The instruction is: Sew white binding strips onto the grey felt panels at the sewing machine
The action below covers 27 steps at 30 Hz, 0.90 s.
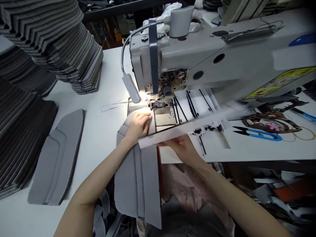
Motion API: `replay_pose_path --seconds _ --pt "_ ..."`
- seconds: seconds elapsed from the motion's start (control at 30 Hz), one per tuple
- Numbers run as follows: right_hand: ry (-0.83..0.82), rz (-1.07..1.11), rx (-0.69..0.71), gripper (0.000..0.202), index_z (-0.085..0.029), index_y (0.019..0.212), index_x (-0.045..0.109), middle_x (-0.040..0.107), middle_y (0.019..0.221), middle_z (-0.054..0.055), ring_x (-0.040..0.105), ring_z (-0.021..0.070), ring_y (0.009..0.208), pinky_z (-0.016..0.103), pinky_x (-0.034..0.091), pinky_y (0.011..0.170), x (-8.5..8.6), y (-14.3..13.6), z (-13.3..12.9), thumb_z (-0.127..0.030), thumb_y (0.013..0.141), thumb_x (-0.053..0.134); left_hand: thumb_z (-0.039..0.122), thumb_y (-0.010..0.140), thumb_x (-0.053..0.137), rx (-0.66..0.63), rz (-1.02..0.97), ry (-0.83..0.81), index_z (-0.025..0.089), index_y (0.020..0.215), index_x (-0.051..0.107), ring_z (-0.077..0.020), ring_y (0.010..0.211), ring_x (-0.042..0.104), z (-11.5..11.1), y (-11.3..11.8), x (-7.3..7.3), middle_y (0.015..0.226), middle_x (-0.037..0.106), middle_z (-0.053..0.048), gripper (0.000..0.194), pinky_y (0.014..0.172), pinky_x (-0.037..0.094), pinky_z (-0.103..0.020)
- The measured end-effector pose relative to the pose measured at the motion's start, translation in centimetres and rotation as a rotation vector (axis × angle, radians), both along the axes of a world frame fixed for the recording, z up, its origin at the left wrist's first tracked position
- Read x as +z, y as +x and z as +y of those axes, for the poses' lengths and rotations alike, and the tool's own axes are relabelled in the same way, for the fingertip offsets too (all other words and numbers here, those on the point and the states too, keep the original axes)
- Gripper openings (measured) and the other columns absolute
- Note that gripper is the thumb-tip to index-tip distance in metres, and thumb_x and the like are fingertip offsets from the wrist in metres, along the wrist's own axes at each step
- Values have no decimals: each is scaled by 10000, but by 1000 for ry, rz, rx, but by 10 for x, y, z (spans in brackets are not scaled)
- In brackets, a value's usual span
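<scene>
A grey padded fabric panel (138, 177) lies under the needle area of the sewing machine (158, 105) and hangs over the table's front edge. My left hand (138, 126) rests on the panel's upper part, just in front of the presser foot, its fingers close together and pressing on the fabric. My right hand (181, 148) holds a long white strip (182, 129) from below, fingers wrapped at its lower edge. The strip slants up to the right, and its far end is blurred by motion. Its left end lies over the panel.
Tall stacks of grey panels (61, 49) stand at the left, with a single panel (56, 158) beside them. Blue-handled snips (261, 133) and a brown hair clip (274, 122) lie at the right. White pieces with black strips (192, 105) lie under the machine arm.
</scene>
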State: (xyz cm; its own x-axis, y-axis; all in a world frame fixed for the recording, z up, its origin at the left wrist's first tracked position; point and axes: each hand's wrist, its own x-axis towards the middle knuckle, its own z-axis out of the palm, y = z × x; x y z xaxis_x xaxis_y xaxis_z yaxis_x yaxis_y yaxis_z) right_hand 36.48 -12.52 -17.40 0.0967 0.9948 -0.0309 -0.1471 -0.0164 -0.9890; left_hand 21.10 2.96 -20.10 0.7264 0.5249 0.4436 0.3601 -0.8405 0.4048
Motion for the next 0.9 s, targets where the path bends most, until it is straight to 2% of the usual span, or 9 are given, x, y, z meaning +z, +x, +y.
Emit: replay_pose_path --seconds 0.07,0.17,0.27,0.37,0.43,0.53,0.63,0.77,0.9 --pt "185 -260 -140 246 -215 909 656 735 1001 69 706 200 961 382 579 883 -8 -7 10 -425 957 536 129 922 442 63 -58 -59 180 1012 645 -223 1058 644 -1 0 0 1130 716 -79 228 963 515 -409" --pt "272 -653 -155 172 -205 860 644 724 942 72 682 176 892 330 565 823 -20 -3 30 -232 941 494 88 885 444 163 -111 -136 174 1004 622 -205 1000 653 -2 1 0 1058 710 -78 231 912 536 -365" --pt "199 -740 -131 174 -187 904 638 712 933 63 668 149 811 262 549 713 -24 3 41 -126 896 475 76 860 453 159 -105 -136 180 976 608 -209 985 648 -2 0 -1 1020 699 -75 220 890 539 -358" --pt "234 -860 -24 187 -194 983 641 704 939 48 664 149 814 255 529 701 -15 13 38 -129 902 486 90 868 458 117 -95 -108 198 930 609 -219 1036 644 -1 -1 -1 1046 699 -71 196 935 523 -380" --pt "313 -1075 -40 207 -214 1028 641 705 979 54 657 171 884 291 517 774 -7 25 24 -133 917 486 114 879 465 110 -93 -107 208 923 612 -225 1051 644 1 -1 -1 1062 699 -67 181 948 519 -395" --pt "346 -1324 -389 175 -210 1074 610 671 1052 106 629 215 955 350 511 820 -4 45 -12 -170 923 530 135 890 465 102 -89 -105 213 928 618 -230 1048 646 3 0 -1 1057 698 -69 177 945 522 -405" --pt "200 -1308 -670 231 -176 1123 550 602 1067 154 616 223 872 341 531 674 -17 62 -49 -274 916 582 143 894 462 92 -76 -85 214 928 622 -235 1031 650 4 1 -1 1050 697 -73 178 931 527 -413" --pt "-54 -1369 -639 353 -143 1241 544 611 1124 176 642 240 866 303 503 545 -30 76 -79 -324 938 536 164 905 459 109 -49 -67 220 945 624 -237 1037 650 3 2 -1 1073 696 -76 178 932 529 -420" --pt "-76 -1361 -573 261 -171 1060 677 711 908 118 677 239 798 330 526 647 -1 80 -94 -278 973 456 172 911 451 129 -24 -60 219 945 618 -227 1048 649 2 3 1 1080 695 -73 177 932 530 -409"
